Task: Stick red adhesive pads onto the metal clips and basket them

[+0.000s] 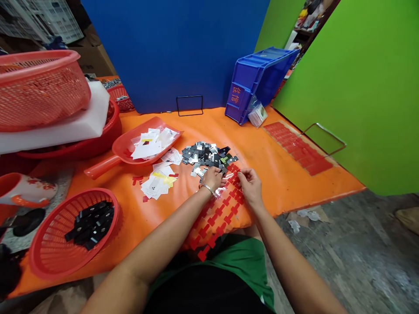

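Orange table point(275, 187) bears red-patterned sheet point(225, 202), bin point(245, 78) marked "信".

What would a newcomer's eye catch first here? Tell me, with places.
A large blue panel behind the orange table would likely strike first, with a bright green panel to its right. Next, centrally, the left hand and right hand are at a sheet of red shapes, beside a heap of flat metallic plates.

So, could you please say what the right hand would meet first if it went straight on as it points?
Going up and left, the right hand would likely meet the upper end of the red cut-out sheet first, with the pile of metal pieces beyond; depth is unclear here.
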Motion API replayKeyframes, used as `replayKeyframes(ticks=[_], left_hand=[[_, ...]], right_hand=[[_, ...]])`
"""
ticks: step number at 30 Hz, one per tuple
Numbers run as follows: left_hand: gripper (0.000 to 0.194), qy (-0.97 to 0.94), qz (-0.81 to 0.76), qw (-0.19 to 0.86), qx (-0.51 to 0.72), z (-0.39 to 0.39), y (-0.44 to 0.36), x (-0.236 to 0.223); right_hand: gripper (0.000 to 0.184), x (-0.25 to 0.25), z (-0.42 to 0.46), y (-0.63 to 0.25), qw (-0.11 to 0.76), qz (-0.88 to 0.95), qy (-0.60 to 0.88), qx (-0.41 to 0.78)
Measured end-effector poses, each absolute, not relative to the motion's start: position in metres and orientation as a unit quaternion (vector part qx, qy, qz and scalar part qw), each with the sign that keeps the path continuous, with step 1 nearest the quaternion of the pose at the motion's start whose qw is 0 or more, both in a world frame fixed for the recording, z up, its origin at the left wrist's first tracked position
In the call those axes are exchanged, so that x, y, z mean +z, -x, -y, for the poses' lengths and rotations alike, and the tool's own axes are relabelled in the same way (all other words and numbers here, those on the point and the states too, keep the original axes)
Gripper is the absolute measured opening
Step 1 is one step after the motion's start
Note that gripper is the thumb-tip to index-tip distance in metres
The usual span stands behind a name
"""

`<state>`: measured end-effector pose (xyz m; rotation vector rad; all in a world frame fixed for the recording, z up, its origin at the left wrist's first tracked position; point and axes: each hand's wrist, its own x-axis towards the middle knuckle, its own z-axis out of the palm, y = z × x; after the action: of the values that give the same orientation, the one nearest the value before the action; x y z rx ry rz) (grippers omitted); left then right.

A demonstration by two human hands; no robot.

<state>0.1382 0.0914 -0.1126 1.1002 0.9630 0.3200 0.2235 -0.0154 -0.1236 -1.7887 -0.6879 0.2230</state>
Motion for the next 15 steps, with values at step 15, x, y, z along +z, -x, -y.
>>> replayKeyframes(ticks=[15], left_hand=[[0.022,-0.338,-0.422,0.836,0.088,-0.054,-0.024,-0.083]], right_hand=[[0.020,-0.103,0.039,-0.133,0.613,0.257,0.683,0.303]])
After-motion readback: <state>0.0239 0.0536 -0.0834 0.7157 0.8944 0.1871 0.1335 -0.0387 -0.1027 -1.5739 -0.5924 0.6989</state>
